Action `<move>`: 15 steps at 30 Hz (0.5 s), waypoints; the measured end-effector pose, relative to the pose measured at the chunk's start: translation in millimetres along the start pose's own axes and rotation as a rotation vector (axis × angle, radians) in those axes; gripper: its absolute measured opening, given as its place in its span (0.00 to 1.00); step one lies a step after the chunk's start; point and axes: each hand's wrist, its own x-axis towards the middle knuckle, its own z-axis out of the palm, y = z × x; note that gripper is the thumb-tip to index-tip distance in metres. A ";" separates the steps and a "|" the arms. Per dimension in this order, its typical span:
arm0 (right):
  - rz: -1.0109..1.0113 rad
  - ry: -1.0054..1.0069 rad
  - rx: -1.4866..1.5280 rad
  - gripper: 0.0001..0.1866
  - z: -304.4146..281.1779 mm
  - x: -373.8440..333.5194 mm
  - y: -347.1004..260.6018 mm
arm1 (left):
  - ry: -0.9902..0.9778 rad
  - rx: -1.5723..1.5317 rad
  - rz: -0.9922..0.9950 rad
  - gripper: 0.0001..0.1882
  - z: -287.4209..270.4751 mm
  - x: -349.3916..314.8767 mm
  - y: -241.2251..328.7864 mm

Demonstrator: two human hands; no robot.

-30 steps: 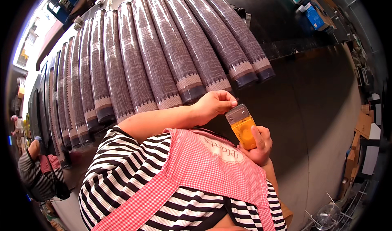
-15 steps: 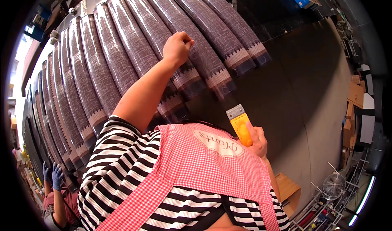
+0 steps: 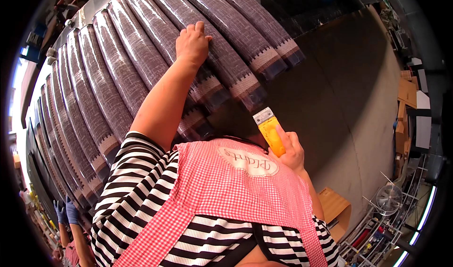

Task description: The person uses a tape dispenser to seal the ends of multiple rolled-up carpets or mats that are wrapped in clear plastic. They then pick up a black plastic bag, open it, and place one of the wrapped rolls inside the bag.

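A: What is seen closest in?

B: A pink checked apron [image 3: 245, 189] is worn over a striped shirt [image 3: 141, 172]. At four o'clock from the middle of the view, a yellow tool [image 3: 271, 134] with a toothed metal head is gripped in the right hand [image 3: 292, 151], the fingers being wrapped round its lower part.

A: And the left hand [image 3: 192, 44]?

B: It is held well apart from the right, at eleven o'clock, over the film-wrapped rolls [image 3: 236, 76]. Its fingers are bent. Whether anything is pinched, or a roll touched, cannot be told.

A: How are the rolls laid?

B: They are ranged side by side from nine o'clock round to one, their banded ends turned toward the apron.

A: What is shown beyond?

B: A grey floor [image 3: 363, 125] is half shadowed at three o'clock, with cardboard boxes [image 3: 408, 93] placed along its far edge. A round wire cage [image 3: 389, 199] is seen at four o'clock. At eight o'clock, a co-worker's blue-gloved hands [image 3: 72, 212] are raised.
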 end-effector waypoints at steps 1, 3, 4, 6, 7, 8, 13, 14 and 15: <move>-0.003 -0.002 0.009 0.46 1.5 -0.5 0.9 | 0.033 0.077 0.063 0.23 0.5 0.0 2.8; -0.003 -0.008 0.017 0.46 3.3 0.4 3.6 | 0.051 -0.002 0.374 0.30 20.3 -21.6 25.0; -0.002 -0.009 0.025 0.45 4.6 1.6 5.7 | -0.064 -0.135 0.461 0.37 31.1 -49.2 46.5; 0.006 -0.011 0.043 0.45 7.2 -0.7 9.2 | -0.439 -0.072 0.605 0.48 33.2 -95.9 75.9; 0.005 -0.008 0.068 0.44 8.1 -5.4 12.4 | -0.335 0.020 0.666 0.51 37.6 -98.8 75.8; 0.004 -0.005 0.092 0.44 7.5 -11.1 18.2 | -0.343 0.004 0.683 0.53 41.4 -97.5 74.9; 0.034 -0.062 0.075 0.44 -8.9 -37.9 34.0 | -0.363 0.011 0.723 0.61 41.2 -93.3 75.1; 0.043 -0.071 0.074 0.44 -8.0 -38.0 35.8 | -0.367 0.016 0.725 0.62 38.8 -94.1 76.0; 0.052 -0.081 0.073 0.44 -7.3 -36.0 38.1 | -0.370 0.021 0.727 0.63 36.1 -94.1 77.1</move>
